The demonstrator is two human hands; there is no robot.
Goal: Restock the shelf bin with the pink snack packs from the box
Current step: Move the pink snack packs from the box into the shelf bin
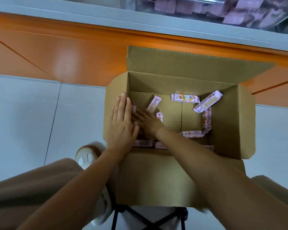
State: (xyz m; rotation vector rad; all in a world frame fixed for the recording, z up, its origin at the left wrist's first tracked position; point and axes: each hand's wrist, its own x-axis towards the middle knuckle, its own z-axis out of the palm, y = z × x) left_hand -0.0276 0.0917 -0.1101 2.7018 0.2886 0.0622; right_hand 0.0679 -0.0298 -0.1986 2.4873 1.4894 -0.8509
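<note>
Forearms (pixel 76 185) reach into box (pixel 226 123) of pink snack packs (pixel 185 98).
Left grip (pixel 123 123) flat, open, at box wall; right grip (pixel 148 124) partly hidden, hold unclear.

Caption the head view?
Left hand and right hand meet by the left wall of the cardboard box; pink snack packs lie scattered inside.

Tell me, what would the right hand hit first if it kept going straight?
Likely the pink pack lying by the left wall of the box, just past the right hand; depth is unclear.
</note>
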